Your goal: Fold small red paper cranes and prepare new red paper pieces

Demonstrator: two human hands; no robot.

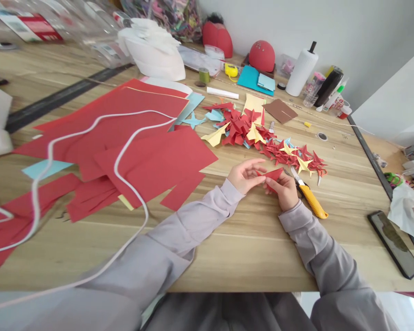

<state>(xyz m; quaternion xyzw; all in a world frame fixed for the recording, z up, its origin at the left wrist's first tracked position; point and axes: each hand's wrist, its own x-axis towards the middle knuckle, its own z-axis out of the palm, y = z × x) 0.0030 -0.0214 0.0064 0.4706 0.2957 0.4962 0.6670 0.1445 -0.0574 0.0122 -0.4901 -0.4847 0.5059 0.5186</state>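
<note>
A small folded red paper (274, 174) is held between my two hands above the wooden table (248, 257). My left hand (245, 176) pinches its left end between thumb and fingers. On the right side, my right hand (284, 189) grips the same paper with the thumb on top. Just beyond my hands lies a pile of folded red paper pieces (238, 126), mixed with some yellow and blue ones. A yellow utility knife (312, 201) rests right beside my right hand, its blade showing.
Large red sheets (152, 161) cover the left side, with a white cable (119, 161) across them. A black phone (393, 243) lies at the right. Along the back stand a white bottle (301, 72), a yellow tape measure (231, 70) and red pincushions (261, 55).
</note>
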